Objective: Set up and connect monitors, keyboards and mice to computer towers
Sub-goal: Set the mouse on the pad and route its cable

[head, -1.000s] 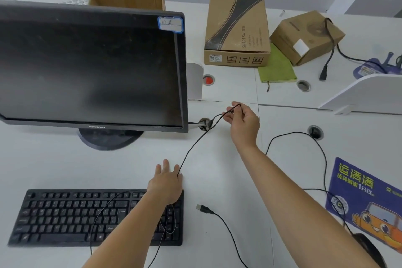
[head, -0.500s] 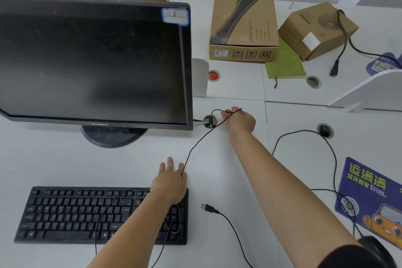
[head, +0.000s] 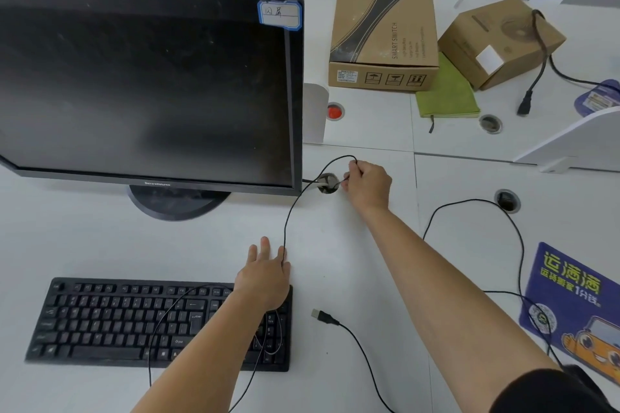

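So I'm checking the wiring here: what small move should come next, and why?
Probably feed the cable down into the grommet hole: the right hand pinches it right beside that hole, while the left hand rests by the keyboard.

The right hand [head: 367, 186] has come down and forward, bringing its pinch on the keyboard cable [head: 287, 228] right beside the desk hole [head: 327, 183]. The cable ran fairly straight away from the grip before. It now arches in a loop just above the fingers [head: 353, 174].
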The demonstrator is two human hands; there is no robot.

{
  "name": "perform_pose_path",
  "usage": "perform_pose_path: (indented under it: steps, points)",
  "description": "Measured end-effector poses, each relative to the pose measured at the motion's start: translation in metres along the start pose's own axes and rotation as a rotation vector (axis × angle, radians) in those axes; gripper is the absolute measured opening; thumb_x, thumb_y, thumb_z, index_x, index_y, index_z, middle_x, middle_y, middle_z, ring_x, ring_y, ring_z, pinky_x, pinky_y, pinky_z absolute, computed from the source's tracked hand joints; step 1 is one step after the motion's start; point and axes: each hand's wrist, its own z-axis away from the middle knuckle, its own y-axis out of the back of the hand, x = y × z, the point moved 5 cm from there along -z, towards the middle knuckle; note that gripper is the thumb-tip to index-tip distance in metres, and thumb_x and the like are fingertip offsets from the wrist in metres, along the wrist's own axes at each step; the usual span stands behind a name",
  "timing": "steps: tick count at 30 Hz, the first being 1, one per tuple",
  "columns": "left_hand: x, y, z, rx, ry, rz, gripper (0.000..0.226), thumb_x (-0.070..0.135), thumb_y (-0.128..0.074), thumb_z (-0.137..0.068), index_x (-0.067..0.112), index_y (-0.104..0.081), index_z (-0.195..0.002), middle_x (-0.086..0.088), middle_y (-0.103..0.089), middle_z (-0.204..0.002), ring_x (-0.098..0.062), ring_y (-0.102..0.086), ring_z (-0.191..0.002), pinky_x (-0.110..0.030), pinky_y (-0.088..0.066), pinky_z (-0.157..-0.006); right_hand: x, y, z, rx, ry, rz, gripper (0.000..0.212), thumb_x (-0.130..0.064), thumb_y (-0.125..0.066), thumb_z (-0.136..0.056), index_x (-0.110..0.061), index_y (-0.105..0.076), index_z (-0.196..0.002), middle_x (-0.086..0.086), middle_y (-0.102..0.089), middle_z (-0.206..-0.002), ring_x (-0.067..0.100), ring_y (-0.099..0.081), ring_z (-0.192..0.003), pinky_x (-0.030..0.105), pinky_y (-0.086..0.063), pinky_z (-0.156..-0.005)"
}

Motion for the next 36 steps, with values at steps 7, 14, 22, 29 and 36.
perform_pose_path:
  steps: [7,14,22,29,36]
  points:
    - [-0.001,-0.001,0.000,-0.015,0.006,-0.002,0.059,0.025,-0.023,-0.106,0.019,0.003,-0.159,-0.011,0.021,-0.163,-0.035,0.012,-0.152,-0.047,-0.031,-0.117,0.009,-0.020,-0.018,-0.227,-0.017,0.287,0.027,-0.015,-0.051,-0.093,0.002,-0.063,-0.075,0.018,-0.072,-0.083,0.036,-0.066,-0.077,0.038,-0.056,-0.071]
    - [-0.001,-0.001,0.001,-0.035,0.020,0.046,0.057,0.026,-0.020,-0.107,0.022,0.001,-0.160,-0.008,0.022,-0.164,-0.031,0.013,-0.152,-0.047,-0.029,-0.118,0.031,-0.014,-0.006,-0.311,-0.098,0.380,0.028,-0.014,-0.048,-0.093,-0.018,-0.051,-0.121,0.009,-0.054,-0.115,0.026,-0.050,-0.106,0.028,-0.040,-0.083]
    - [0.007,0.026,0.015,-0.143,0.132,0.052,0.055,0.015,-0.019,-0.104,0.010,-0.010,-0.158,-0.024,0.000,-0.163,-0.044,-0.011,-0.148,-0.051,-0.026,-0.118,0.080,0.013,0.074,-0.474,-0.234,0.310,0.027,-0.018,-0.049,-0.090,-0.019,-0.068,-0.109,0.004,-0.069,-0.106,0.024,-0.067,-0.100,0.028,-0.049,-0.086]
    - [0.076,0.133,0.040,0.127,0.002,0.238,0.044,0.017,-0.018,-0.107,0.004,-0.041,-0.142,-0.018,-0.048,-0.137,-0.038,-0.043,-0.125,-0.044,-0.034,-0.108,0.077,0.040,0.135,-0.636,-0.337,0.217,0.028,-0.003,-0.041,-0.093,-0.018,-0.065,-0.096,0.005,-0.062,-0.093,0.020,-0.057,-0.073,0.021,-0.043,-0.056]
    - [0.086,0.166,0.058,0.124,-0.037,0.683,0.038,0.016,-0.034,-0.106,-0.003,-0.051,-0.134,-0.019,-0.055,-0.132,-0.022,-0.046,-0.089,-0.036,-0.040,-0.080,0.048,0.033,0.176,-0.809,-0.276,-0.117,0.054,-0.006,-0.047,-0.091,-0.036,-0.053,-0.136,-0.006,-0.059,-0.128,0.009,-0.070,-0.090,0.025,-0.050,-0.075]
